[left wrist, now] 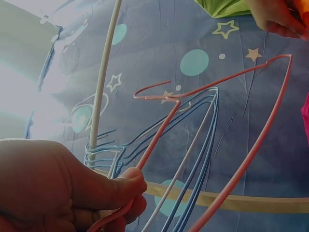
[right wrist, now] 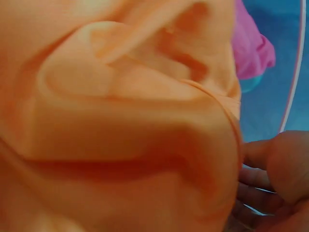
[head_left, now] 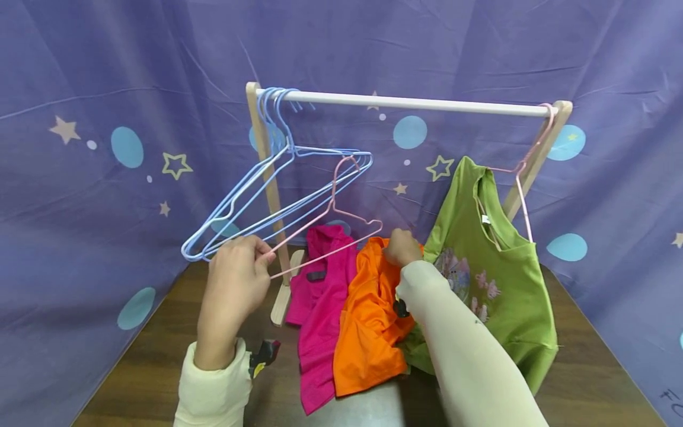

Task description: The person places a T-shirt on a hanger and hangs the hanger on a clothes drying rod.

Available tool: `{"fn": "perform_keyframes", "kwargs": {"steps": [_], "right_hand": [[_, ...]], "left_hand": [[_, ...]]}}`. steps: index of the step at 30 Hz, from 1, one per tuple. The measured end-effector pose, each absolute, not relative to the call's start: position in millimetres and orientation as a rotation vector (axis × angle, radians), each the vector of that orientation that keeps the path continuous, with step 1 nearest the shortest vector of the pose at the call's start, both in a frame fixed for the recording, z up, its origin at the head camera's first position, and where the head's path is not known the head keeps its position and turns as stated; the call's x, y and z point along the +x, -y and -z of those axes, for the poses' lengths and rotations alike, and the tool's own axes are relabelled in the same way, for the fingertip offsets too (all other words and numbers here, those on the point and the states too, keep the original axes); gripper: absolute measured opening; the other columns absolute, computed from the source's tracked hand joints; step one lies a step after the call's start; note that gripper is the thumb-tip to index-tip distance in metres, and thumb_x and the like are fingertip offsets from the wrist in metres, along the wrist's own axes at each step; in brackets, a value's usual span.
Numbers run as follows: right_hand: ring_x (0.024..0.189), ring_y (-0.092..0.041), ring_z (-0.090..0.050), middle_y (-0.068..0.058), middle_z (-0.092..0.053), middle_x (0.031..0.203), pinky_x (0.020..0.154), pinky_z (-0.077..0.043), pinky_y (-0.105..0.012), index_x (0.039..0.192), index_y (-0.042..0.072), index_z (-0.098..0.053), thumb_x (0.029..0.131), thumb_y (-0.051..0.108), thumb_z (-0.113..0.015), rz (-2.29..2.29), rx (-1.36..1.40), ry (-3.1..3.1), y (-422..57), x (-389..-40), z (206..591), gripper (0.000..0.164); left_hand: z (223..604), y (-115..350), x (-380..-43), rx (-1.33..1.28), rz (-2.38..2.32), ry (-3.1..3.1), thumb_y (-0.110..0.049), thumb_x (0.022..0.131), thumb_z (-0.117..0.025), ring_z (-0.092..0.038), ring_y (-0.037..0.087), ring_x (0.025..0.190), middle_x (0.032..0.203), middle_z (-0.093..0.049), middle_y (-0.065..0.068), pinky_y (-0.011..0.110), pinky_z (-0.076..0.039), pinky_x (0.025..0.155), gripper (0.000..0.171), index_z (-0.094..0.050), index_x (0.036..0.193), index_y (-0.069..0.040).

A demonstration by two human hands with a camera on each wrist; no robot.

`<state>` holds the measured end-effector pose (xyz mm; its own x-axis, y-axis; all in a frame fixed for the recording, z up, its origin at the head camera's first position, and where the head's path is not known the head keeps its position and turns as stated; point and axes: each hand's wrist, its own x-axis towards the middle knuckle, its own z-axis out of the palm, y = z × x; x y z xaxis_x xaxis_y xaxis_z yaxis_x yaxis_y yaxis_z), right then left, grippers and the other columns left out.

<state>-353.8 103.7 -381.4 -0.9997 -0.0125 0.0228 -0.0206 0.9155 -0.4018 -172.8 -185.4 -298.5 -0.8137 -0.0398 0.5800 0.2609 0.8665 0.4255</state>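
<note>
The left hand point(head_left: 237, 273) pinches a pink hanger point(head_left: 333, 203) by its near left corner, the rest of it raised above the table point(head_left: 144, 356), its hook up. The right hand point(head_left: 404, 248) grips the far end of the orange top point(head_left: 368, 332) — which lies on the table between the magenta garment point(head_left: 325, 320) on the left and the green top point(head_left: 496, 284) on the right, already hung from the rail point(head_left: 405, 104). Blue hangers point(head_left: 290, 148) hang at the rail's left end.

The step in hand looks like bringing hanger and orange top together; they are apart in the left wrist view. The next move probably calls for holding the neckline open — and guiding one hanger shoulder inside.
</note>
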Motion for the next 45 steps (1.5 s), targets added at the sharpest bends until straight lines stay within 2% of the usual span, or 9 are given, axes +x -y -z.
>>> {"fn": "perform_keyframes", "kwargs": {"steps": [9,14,19,24,31,36,45], "right_hand": [[0.096,-0.038,-0.069,-0.028,-0.068,0.117,0.074,-0.052,-0.045,0.105,-0.005,-0.069,0.090,0.006,-0.063,-0.531,0.048,3.122,-105,-357,401,0.020],[0.101,-0.043,-0.068,-0.028,-0.067,0.118,0.078,-0.055,-0.048,0.106,-0.005,-0.069,0.089,0.004,-0.062,-0.498,0.023,3.151,-111,-357,409,0.020],[0.096,-0.041,-0.068,-0.026,-0.068,0.117,0.077,-0.055,-0.048,0.099,-0.002,-0.071,0.090,0.005,-0.060,-0.475,0.024,3.194,-116,-358,415,0.015],[0.097,-0.042,-0.067,-0.025,-0.067,0.120,0.075,-0.055,-0.049,0.099,-0.001,-0.071,0.090,0.004,-0.060,-0.486,0.004,3.193,-117,-360,419,0.015],[0.096,-0.045,-0.069,-0.026,-0.070,0.111,0.082,-0.058,-0.054,0.103,-0.004,-0.071,0.087,0.004,-0.064,-0.430,0.050,3.090,-110,-365,424,0.020],[0.100,-0.046,-0.068,-0.027,-0.069,0.113,0.087,-0.056,-0.055,0.111,-0.004,-0.070,0.093,0.003,-0.060,-0.435,0.026,3.059,-106,-369,426,0.022],[0.103,-0.046,-0.067,-0.028,-0.068,0.115,0.087,-0.056,-0.056,0.110,-0.006,-0.069,0.099,0.006,-0.054,-0.534,-0.012,3.015,-102,-379,421,0.022]], "left_hand": [[297,194,-173,-0.188,0.665,2.477,-0.003,0.090,-0.071,-0.062,0.031,0.073,0.071,-0.066,0.008,0.049,-0.046,0.066,0.007,-0.070,0.083,-0.002],[296,198,-175,-0.196,0.688,2.498,-0.004,0.092,-0.070,-0.060,0.028,0.070,0.071,-0.066,0.006,0.046,-0.045,0.067,0.009,-0.070,0.083,-0.003],[296,200,-176,-0.190,0.706,2.515,-0.004,0.093,-0.069,-0.059,0.027,0.070,0.071,-0.065,0.005,0.045,-0.045,0.069,0.009,-0.071,0.084,-0.004],[297,201,-177,-0.198,0.703,2.514,-0.003,0.092,-0.069,-0.059,0.025,0.069,0.071,-0.065,0.005,0.044,-0.045,0.068,0.009,-0.071,0.083,-0.003],[300,202,-178,-0.216,0.691,2.505,-0.003,0.091,-0.071,-0.058,0.023,0.064,0.068,-0.064,0.003,0.042,-0.045,0.063,0.011,-0.070,0.080,-0.004],[300,202,-179,-0.206,0.690,2.532,-0.004,0.091,-0.071,-0.057,0.022,0.065,0.068,-0.063,0.002,0.041,-0.044,0.062,0.012,-0.069,0.080,-0.005],[299,204,-180,-0.210,0.690,2.534,-0.004,0.092,-0.071,-0.057,0.023,0.065,0.067,-0.062,0.001,0.041,-0.043,0.063,0.012,-0.070,0.080,-0.005]]}}
